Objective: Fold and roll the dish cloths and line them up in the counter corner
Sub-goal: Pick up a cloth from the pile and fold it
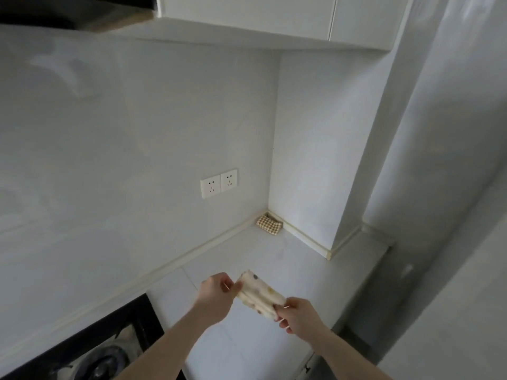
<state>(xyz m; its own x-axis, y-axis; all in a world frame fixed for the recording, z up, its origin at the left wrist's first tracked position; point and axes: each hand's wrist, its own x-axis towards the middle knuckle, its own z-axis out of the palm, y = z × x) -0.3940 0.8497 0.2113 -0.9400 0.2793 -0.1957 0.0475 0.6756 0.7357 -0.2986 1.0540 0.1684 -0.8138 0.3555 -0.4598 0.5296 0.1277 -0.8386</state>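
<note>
A cream dish cloth with coloured dots (260, 296), folded into a narrow strip, hangs above the white counter (247, 259) between both hands. My left hand (216, 292) pinches its far left end. Its near right end is pinched by my right hand (297, 314). A rolled brown checked cloth (269, 224) lies in the counter corner, touching both walls' edging strips.
A black gas hob (109, 338) sits at the lower left of the counter. Two white wall sockets (218, 183) are above the counter's back edge. White cupboards (274, 17) hang overhead, and a grey wall column (411, 187) stands on the right.
</note>
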